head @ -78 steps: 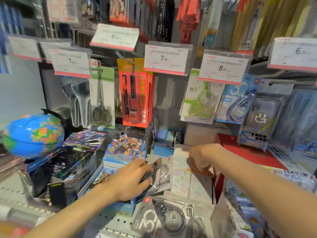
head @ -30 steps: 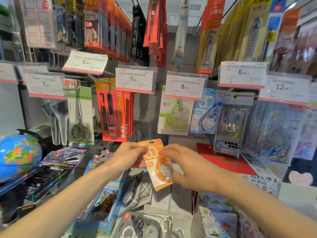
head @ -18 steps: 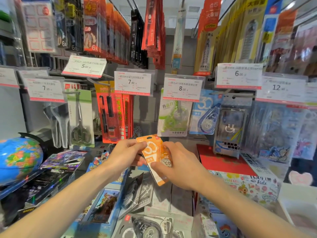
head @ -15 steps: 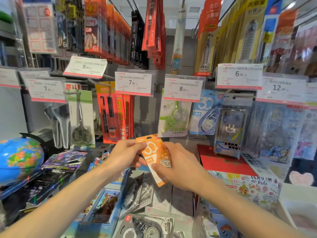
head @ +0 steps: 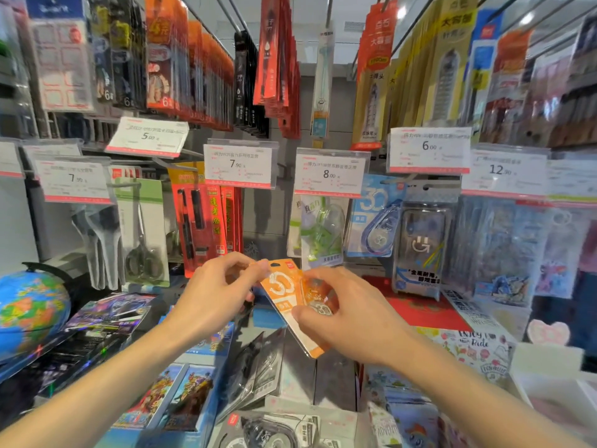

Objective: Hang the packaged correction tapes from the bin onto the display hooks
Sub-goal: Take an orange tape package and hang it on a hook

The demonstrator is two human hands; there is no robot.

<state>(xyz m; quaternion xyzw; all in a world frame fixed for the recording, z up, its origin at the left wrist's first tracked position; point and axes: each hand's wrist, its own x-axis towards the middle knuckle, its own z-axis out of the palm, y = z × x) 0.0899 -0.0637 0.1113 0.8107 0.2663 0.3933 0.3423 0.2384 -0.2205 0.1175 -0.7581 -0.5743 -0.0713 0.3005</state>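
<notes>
Both my hands hold one orange packaged correction tape (head: 287, 292) in front of the display wall, tilted with its top to the left. My left hand (head: 216, 295) pinches its top edge near the hang hole. My right hand (head: 342, 315) grips its lower right side over the clear blister. Below my hands, more packaged correction tapes (head: 255, 373) lie in the bin, grey and black ones. A blue correction tape pack (head: 374, 218) and a green one (head: 319, 231) hang on hooks under the price tags straight ahead.
Price tags (head: 329, 173) front the hooks in a row. Red pen packs (head: 206, 221) and scissors (head: 142, 234) hang to the left. A globe (head: 29, 315) stands at the far left. Card boxes (head: 168, 396) and stationery fill the shelf below.
Earlier my hands reached down into the bin. They have since lifted the orange pack up toward the hooks, and over the last half second it has barely moved.
</notes>
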